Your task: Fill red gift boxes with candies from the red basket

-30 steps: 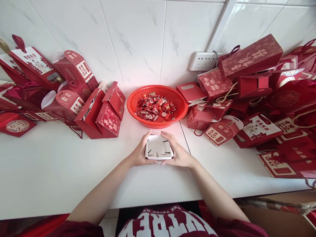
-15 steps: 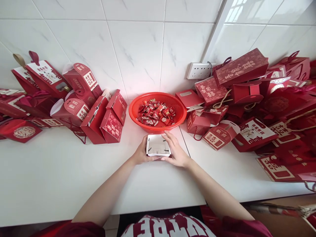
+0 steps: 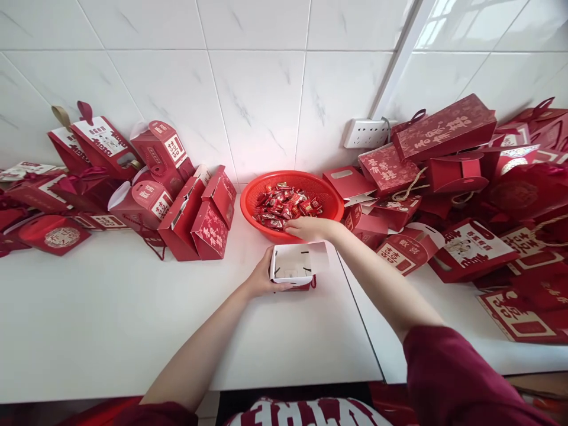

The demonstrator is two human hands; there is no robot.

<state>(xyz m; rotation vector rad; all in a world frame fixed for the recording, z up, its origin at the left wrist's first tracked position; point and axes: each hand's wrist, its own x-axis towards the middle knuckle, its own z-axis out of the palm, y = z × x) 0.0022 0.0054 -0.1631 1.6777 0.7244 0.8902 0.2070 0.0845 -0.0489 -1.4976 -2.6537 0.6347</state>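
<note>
My left hand (image 3: pixel 262 277) grips the left side of a small open-topped gift box (image 3: pixel 291 265), white inside and red outside. The box stands upright on the white table, with dark slits at its inner corners and a lid flap folded out to the right. Its visible interior holds nothing. Just behind it sits a red plastic basket (image 3: pixel 333 204) with perforated walls, holding a heap of wrapped candies (image 3: pixel 288 201) in red wrappers. My right hand (image 3: pixel 308 227) reaches over the near rim, fingers stretched out to the left with their tips at the candies.
Red gift boxes (image 3: pixel 212 222) are grouped on the left of the white table (image 3: pixel 133 325). A larger pile of red gift boxes (image 3: pixel 394 251) lies on the right. A white power strip (image 3: pixel 366 134) is against the tiled wall. A seam runs across the tabletop.
My right hand has let go of the gift box and moved up into the basket. My left hand keeps hold of the box. The view has shifted slightly.
</note>
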